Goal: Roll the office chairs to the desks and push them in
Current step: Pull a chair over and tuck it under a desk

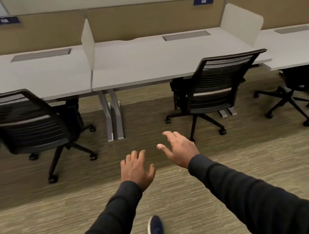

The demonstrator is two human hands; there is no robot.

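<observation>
Three black mesh-backed office chairs stand along a row of white desks. The left chair [29, 124] sits at the left desk [27, 76], its seat partly under the top. At the middle desk [157, 61] the middle chair [215, 87] is tucked in at the desk's right end. The right chair [306, 82] is cut off by the frame edge, at the right desk [296, 47]. My left hand [137, 170] and my right hand [179, 149] reach forward over the carpet, fingers spread, holding nothing. Both are well short of any chair.
White divider panels [88, 44] stand between the desks, with a tan partition [134, 21] behind. Grey desk legs [112, 119] rest on the carpet between the left and middle chairs. My dark shoe [155, 230] is on open carpet in front.
</observation>
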